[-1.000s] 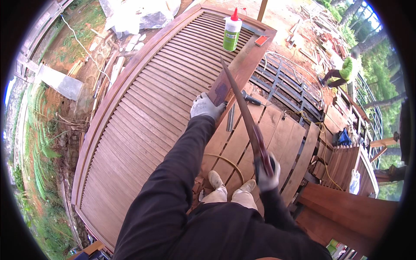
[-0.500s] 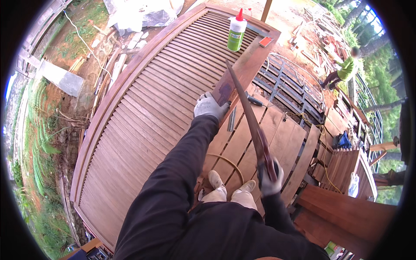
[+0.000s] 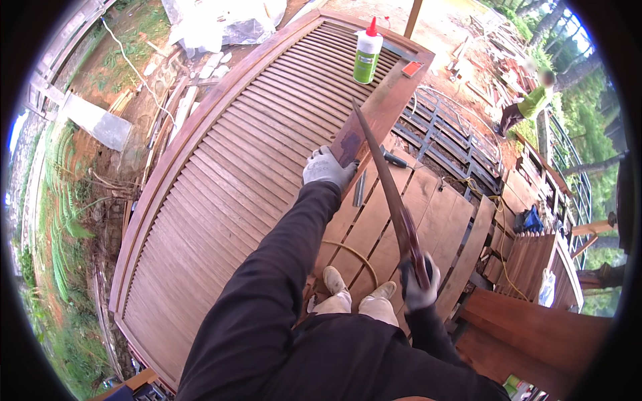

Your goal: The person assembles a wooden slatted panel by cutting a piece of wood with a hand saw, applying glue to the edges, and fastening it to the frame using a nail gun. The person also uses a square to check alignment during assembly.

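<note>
A large wooden louvered panel (image 3: 221, 167) lies in front of me and to my left. My left hand (image 3: 328, 167), in a pale grey glove, grips its right frame rail with the fingers over the top and the thumb at the outer edge. Just beyond the fingers the rail has a dark patch. My right hand (image 3: 421, 281), gloved too, is closed round the near end of a long reddish-brown wooden strip (image 3: 391, 190). The strip slants away from me and narrows toward its far tip, which appears over the rail. Whether the tip touches the rail I cannot tell.
A white and green squeeze bottle (image 3: 366, 57) with a red nozzle stands on the panel beside a small orange-red piece (image 3: 412, 69). A black-handled tool (image 3: 393, 157) and a metal bar (image 3: 360, 190) lie by the rail. Beyond the plank deck (image 3: 428, 207) a person (image 3: 528, 107) stands.
My right hand and the strip have shifted slightly; the view has moved a little too. My left hand keeps its grip on the rail. The distant person has changed posture.
</note>
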The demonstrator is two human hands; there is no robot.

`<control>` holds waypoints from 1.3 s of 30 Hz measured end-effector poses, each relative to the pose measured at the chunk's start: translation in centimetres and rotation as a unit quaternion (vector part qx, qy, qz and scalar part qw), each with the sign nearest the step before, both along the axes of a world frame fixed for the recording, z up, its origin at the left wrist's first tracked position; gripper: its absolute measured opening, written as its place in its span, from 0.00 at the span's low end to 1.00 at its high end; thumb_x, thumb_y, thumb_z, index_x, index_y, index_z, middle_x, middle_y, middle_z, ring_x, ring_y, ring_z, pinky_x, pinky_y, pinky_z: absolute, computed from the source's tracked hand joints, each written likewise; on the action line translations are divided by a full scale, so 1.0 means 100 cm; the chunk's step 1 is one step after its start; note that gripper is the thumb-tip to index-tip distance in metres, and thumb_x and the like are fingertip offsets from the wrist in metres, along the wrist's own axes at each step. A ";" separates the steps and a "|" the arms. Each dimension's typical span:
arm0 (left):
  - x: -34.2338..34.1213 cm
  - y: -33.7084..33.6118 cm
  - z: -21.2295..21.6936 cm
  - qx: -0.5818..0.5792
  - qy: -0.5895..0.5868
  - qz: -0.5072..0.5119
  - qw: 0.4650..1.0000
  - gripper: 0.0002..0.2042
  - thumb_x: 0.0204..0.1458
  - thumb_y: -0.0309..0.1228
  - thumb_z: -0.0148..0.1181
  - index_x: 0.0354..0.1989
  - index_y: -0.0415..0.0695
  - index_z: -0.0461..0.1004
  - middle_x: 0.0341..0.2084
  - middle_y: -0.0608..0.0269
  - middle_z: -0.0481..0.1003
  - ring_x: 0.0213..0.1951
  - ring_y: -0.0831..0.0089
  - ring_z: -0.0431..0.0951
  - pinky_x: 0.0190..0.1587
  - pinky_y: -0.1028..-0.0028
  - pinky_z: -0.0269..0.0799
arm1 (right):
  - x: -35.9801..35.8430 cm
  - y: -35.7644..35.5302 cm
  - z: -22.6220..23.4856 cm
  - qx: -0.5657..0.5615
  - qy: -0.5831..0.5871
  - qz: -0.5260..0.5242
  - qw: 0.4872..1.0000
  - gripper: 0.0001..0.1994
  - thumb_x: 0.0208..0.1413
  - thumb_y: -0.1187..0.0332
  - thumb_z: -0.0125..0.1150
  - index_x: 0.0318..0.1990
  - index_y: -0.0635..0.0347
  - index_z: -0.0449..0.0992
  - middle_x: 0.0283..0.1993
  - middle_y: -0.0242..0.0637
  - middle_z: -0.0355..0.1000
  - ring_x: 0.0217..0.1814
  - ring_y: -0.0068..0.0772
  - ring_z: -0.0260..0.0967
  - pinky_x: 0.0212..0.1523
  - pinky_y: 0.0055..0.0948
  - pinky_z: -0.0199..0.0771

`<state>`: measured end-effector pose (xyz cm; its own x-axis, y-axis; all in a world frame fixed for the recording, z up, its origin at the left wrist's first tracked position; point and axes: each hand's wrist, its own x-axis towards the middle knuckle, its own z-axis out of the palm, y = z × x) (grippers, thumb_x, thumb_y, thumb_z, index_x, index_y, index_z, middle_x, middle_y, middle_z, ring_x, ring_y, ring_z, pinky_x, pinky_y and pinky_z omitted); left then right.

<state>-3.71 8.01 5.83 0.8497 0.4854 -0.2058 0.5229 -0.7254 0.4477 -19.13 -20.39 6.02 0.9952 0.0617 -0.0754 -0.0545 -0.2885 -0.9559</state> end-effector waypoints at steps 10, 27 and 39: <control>0.004 -0.009 0.007 0.009 0.007 -0.017 1.000 0.41 0.50 0.59 0.66 0.60 0.35 0.67 0.56 0.42 0.72 0.59 0.51 0.74 0.60 0.60 0.72 | 0.128 0.074 0.013 0.056 -0.040 0.015 0.997 0.08 0.59 0.69 0.66 0.38 0.65 0.77 0.27 0.40 0.74 0.30 0.22 0.69 0.34 0.31 0.72; 0.006 0.001 0.004 -0.001 0.010 0.004 1.000 0.38 0.49 0.56 0.67 0.57 0.36 0.68 0.55 0.44 0.73 0.59 0.52 0.74 0.60 0.60 0.71 | 0.063 0.041 0.017 0.073 0.067 -0.016 0.995 0.06 0.59 0.74 0.65 0.40 0.67 0.78 0.27 0.38 0.75 0.29 0.25 0.72 0.33 0.31 0.73; 0.006 -0.006 0.004 0.008 0.012 -0.013 1.000 0.38 0.49 0.56 0.67 0.57 0.36 0.67 0.55 0.44 0.73 0.58 0.51 0.74 0.60 0.60 0.72 | 0.116 0.064 0.008 0.082 -0.059 0.029 0.994 0.06 0.61 0.70 0.65 0.38 0.65 0.77 0.24 0.33 0.72 0.28 0.19 0.67 0.30 0.29 0.70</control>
<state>-3.09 7.41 6.18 0.8566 0.4669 -0.2196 0.5149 -0.7453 0.4235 -7.57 -13.96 6.82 0.9909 0.1220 0.0573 0.0730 -0.1280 -0.9891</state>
